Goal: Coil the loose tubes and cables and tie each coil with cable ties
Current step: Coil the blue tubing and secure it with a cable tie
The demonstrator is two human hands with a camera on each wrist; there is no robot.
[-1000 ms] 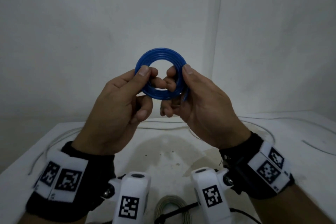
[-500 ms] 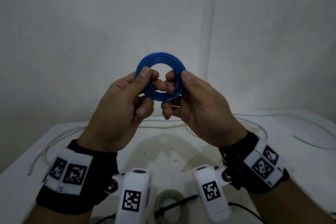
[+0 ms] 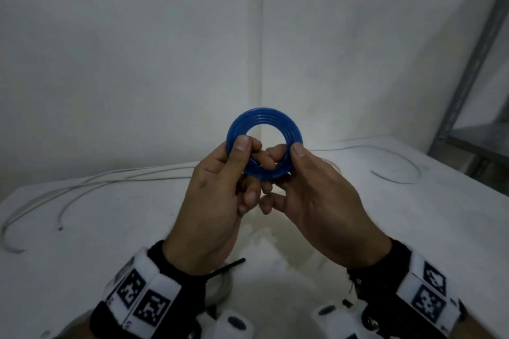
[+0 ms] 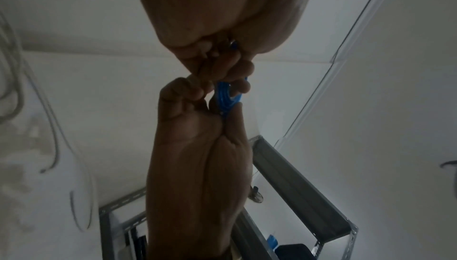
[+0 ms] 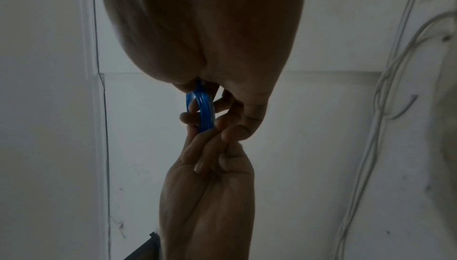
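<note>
A blue tube wound into a small flat coil (image 3: 264, 118) is held upright in the air above the white table (image 3: 82, 228). My left hand (image 3: 248, 151) pinches the coil's lower left, thumb in front and a finger through the ring. On the lower right my right hand (image 3: 287, 154) pinches it the same way. The left wrist view shows the coil (image 4: 226, 96) edge-on between both hands' fingertips. It is also edge-on in the right wrist view, where the coil (image 5: 204, 107) is squeezed between the fingers. No cable tie shows on the blue coil.
Loose white cables (image 3: 110, 176) trail over the table's left and back, and another loop (image 3: 396, 173) lies at the right. A grey coil (image 3: 223, 283) with a black tie (image 3: 231, 265) lies under my left wrist. A metal shelf (image 3: 468, 63) stands at the right.
Both hands keep their pinch on the blue coil. The coil and hands now sit lower and a little more to the right in the head view, with more of the table showing.
</note>
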